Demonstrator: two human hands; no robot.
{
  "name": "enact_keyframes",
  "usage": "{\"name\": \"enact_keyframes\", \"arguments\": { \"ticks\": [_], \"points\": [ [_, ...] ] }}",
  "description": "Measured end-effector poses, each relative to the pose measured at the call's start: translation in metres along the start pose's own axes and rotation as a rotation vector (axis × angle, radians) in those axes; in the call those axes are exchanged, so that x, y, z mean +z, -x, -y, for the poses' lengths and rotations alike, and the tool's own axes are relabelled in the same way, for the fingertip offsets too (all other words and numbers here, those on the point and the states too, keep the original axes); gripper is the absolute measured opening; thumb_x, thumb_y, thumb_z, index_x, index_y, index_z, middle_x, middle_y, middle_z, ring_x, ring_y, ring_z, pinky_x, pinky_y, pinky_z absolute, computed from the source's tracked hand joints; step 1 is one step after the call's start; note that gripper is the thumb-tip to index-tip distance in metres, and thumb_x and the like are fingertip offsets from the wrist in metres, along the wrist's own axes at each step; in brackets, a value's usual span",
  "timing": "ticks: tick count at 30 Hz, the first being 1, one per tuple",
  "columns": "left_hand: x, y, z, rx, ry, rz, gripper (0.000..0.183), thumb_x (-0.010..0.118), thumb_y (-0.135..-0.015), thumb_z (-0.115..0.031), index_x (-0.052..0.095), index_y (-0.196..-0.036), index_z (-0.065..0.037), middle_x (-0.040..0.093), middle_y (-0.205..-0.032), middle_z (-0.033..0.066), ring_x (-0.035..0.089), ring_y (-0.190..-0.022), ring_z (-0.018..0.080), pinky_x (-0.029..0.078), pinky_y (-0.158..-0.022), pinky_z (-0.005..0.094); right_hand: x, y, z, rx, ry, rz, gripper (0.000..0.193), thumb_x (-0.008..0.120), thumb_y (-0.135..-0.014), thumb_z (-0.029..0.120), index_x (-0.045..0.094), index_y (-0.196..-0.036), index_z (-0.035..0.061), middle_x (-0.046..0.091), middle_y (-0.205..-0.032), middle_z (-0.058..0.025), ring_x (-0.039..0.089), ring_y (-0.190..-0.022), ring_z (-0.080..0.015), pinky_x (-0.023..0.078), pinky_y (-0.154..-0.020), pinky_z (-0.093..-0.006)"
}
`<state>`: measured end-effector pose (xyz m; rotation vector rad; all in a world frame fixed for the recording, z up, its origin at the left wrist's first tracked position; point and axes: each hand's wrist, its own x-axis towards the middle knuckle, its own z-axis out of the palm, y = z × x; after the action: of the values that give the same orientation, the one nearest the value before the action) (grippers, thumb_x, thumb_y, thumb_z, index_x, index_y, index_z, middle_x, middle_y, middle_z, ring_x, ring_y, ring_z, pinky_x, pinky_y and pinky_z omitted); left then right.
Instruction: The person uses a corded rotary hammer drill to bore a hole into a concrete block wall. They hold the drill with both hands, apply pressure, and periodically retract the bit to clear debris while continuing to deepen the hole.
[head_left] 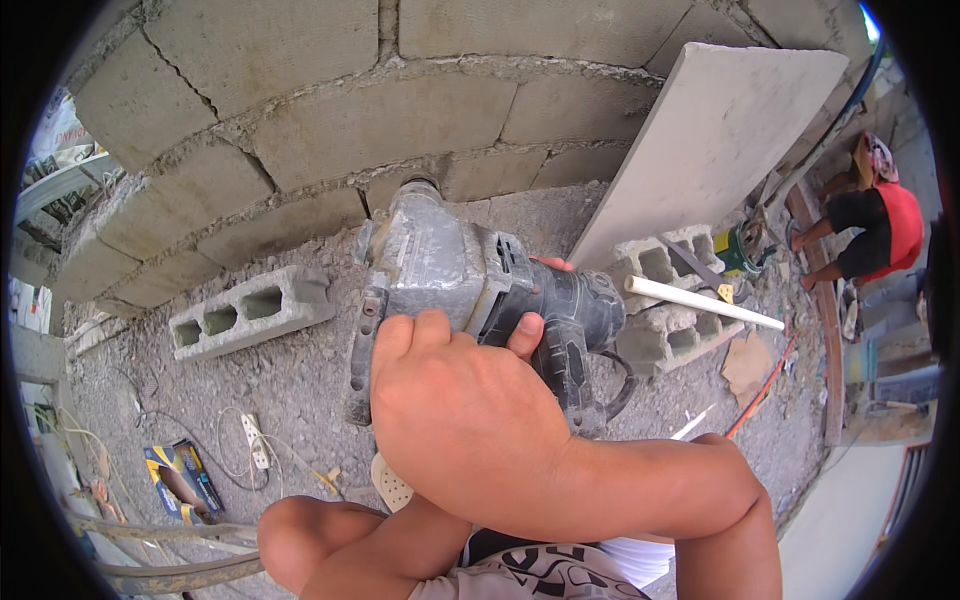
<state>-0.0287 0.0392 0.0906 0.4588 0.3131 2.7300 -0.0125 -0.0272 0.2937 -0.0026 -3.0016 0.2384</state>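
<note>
A large grey, dusty rotary hammer [425,250] lies across the middle of the view, its nose up against the concrete block wall [380,120]. My right hand [465,410] is closed in a fist over the near side of the tool, beside its dark side handle [360,365]. My arms cross. From beneath the right one, my left hand [526,335] wraps the tool's black rear part; only a thumb and a bit of finger show. The bit is not visible, so I cannot tell whether it enters the wall.
A hollow block [250,312] lies left on rubble; more blocks [690,335], a white pipe [700,302] and a leaning pale slab [700,140] are right. Cords, a power strip [256,442] and an opened box [184,482] lie lower left. A person in red [895,230] bends at far right.
</note>
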Motion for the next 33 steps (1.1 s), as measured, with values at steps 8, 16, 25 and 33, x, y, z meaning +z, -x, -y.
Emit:
{"name": "enact_keyframes", "arguments": {
  "ticks": [8,16,25,33],
  "points": [
    [0.019,0.004,0.003,-0.022,0.018,-0.141,0.083,0.075,-0.082,-0.049,0.047,-0.140,0.004,0.060,-0.128,0.0285,0.060,-0.122,0.0400,0.042,-0.114,0.0551,0.012,-0.003,0.011,-0.029,0.070,0.009,0.015,0.066,-0.079,0.013,0.059,-0.081,0.0000,0.063,-0.074,-0.0096,0.067,-0.057,-0.0144,0.052,-0.046,-0.0260],
    [0.022,0.000,-0.013,-0.092,-0.054,-0.111,0.079,0.076,-0.084,-0.044,0.047,-0.139,0.004,0.058,-0.132,0.0256,0.056,-0.127,0.0401,0.041,-0.114,0.0537,0.003,-0.005,0.007,-0.038,0.037,-0.008,0.012,0.066,-0.078,0.011,0.059,-0.080,0.0008,0.063,-0.074,-0.0085,0.067,-0.059,-0.0135,0.052,-0.047,-0.0252],
    [0.025,-0.007,-0.004,-0.005,-0.033,-0.122,0.081,0.076,-0.082,-0.049,0.048,-0.137,0.004,0.061,-0.127,0.0257,0.059,-0.123,0.0383,0.044,-0.111,0.0532,0.000,-0.010,0.013,-0.024,0.099,-0.012,0.013,0.066,-0.078,0.012,0.059,-0.079,0.0013,0.062,-0.073,-0.0074,0.067,-0.059,-0.0127,0.052,-0.048,-0.0244],
    [0.002,0.002,-0.006,-0.134,-0.177,-0.073,0.080,0.081,-0.080,-0.042,0.047,-0.139,0.002,0.057,-0.133,0.0245,0.057,-0.128,0.0387,0.043,-0.114,0.0532,0.009,0.007,-0.004,-0.034,0.001,-0.007,0.014,0.065,-0.076,0.011,0.058,-0.080,-0.0006,0.062,-0.074,-0.0111,0.066,-0.058,-0.0159,0.054,-0.050,-0.0276]
  ]
}}
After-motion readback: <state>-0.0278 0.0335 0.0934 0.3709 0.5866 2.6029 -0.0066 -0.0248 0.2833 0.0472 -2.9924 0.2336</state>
